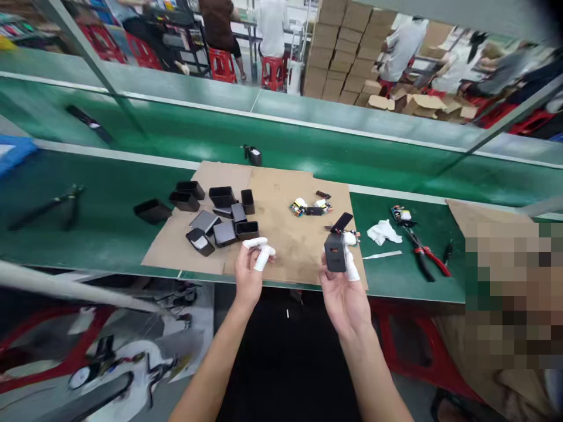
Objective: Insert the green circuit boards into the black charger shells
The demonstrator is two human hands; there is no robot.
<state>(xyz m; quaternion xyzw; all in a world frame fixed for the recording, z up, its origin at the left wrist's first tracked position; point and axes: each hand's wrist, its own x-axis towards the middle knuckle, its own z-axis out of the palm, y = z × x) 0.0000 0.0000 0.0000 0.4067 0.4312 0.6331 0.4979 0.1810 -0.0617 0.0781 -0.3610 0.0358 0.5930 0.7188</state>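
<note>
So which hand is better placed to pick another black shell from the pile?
Left, probably. The left hand looks empty and sits just beside the pile of black shells on the cardboard; the right hand is farther off and its fingers grip a black block.

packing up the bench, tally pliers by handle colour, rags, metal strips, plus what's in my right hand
black-handled pliers: 1
red-handled pliers: 1
white rag: 1
metal strip: 1
black charger, right hand: 1
total: 5
</note>
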